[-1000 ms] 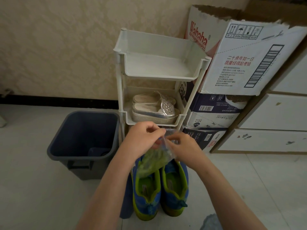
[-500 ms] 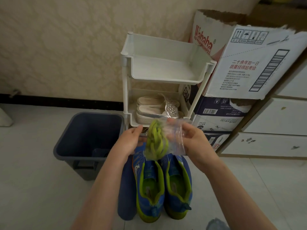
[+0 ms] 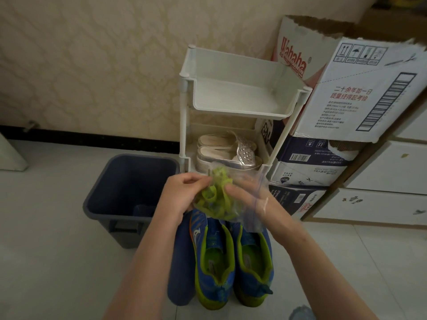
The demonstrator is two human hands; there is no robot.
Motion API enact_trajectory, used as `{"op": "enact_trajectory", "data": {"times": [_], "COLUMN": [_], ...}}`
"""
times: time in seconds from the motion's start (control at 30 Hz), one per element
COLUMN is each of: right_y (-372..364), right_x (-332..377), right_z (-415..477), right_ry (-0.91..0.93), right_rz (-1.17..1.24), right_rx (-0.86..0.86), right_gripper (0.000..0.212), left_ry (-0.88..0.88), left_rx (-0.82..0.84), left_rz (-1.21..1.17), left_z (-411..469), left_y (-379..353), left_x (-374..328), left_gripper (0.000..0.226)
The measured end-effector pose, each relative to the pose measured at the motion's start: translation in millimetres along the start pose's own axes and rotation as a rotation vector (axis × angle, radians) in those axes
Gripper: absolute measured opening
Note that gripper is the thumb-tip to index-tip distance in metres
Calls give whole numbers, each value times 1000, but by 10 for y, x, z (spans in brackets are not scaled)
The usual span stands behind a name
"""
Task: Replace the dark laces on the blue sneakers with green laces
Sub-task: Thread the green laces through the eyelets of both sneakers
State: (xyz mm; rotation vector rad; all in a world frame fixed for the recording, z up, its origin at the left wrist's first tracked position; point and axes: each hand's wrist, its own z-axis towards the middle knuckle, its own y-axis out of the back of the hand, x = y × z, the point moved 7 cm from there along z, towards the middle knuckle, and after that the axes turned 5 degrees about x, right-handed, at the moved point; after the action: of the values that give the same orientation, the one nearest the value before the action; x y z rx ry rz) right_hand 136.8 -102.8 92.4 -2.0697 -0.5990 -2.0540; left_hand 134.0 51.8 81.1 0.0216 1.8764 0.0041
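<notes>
1. Task items, position: pair of blue mesh sneakers with lime-green lining [image 3: 215,269] on pale tiled floor [image 3: 57,250], heels toward camera, directly below both hands. Toe ends hidden; dark laces not discernible, presence in eyelets undetermined.
2. Clear plastic zip bag [image 3: 251,224] held just above sneakers, with bunched flat green laces [image 3: 215,199] inside.
3. Grip, left hand [image 3: 184,192]: fingers curled, pinching bag film and lace bundle together from outside.
4. Grip, right hand [image 3: 251,199]: seemingly inside bag mouth, fingertips at laces; closure round them not resolvable through film.
5. Judged step: extracting laces. Pinch film only with left hand, releasing the bundle. Draw bundle out whole with right hand. Locate one tip end before untangling.
6. Counts:
   - printed cardboard boxes [image 3: 360,93], stacked: at least three
   - white plastic tiered rack [image 3: 240,112]: one
   - dark blue plastic bin [image 3: 138,157]: one
   - blue sneakers: two
   - silver slip-on shoes [image 3: 226,155] on rack's middle tier: two
   - zip bag: one
   - green laces: tangled, not countable
</notes>
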Motion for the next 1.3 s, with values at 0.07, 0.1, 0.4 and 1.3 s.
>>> {"op": "enact_trajectory", "data": {"times": [0.07, 0.1, 0.4, 1.3], "right_y": [-49, -71, -127, -296], "right_x": [-97, -94, -197, -280], "right_z": [-11, -2, 11, 233], "right_ry": [-54, -38, -86, -162], "right_rz": [-2, -1, 312, -35], "right_rx": [11, 11, 6, -233], "right_gripper": [25, 28, 35, 6], "left_ry": [-10, -6, 129, 70], "left_rx": [27, 53, 158, -695], "left_rz": [22, 23, -274, -694], "left_z": [-17, -22, -13, 223], "left_y": [-40, -70, -109, 1417], "left_x": [-20, -21, 50, 968], "left_gripper": [11, 11, 27, 23]}}
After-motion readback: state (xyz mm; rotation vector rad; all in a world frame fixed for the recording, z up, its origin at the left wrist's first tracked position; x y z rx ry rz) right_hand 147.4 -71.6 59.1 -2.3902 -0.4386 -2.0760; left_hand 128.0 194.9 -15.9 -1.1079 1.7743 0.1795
